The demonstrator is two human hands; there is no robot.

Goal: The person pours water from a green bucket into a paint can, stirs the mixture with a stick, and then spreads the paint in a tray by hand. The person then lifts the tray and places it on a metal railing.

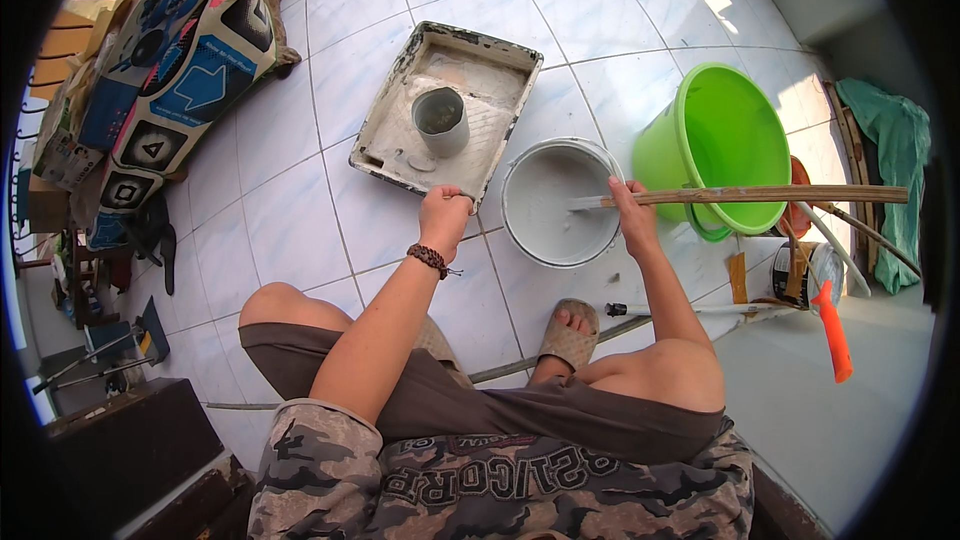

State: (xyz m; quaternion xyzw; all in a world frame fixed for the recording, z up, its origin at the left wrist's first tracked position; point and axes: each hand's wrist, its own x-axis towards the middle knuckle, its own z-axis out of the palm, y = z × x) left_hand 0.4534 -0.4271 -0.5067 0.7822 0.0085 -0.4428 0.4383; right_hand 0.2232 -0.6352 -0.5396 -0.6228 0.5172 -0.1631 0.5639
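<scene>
My left hand (447,215) is closed at the near edge of a paint-stained roller tray (385,145), with its fingers on the rim. A grey cup (450,135) with dark contents stands inside the tray. To the right is a round bucket of light grey paint (550,195). My right hand (634,215) is at this bucket's right rim, closed around a long wooden stick (770,196). The stick's grey-coated end reaches over the paint, while its other end extends right across the green bucket (700,130). My fingers partly hide the grip.
Cardboard boxes (190,85) are stacked at the left. Right of me lie an orange-handled tool (832,335), a paint-smeared can (800,273), a pale pole (690,310) and a teal cloth (890,155). My sandalled foot (570,335) is on the tiled floor (275,225).
</scene>
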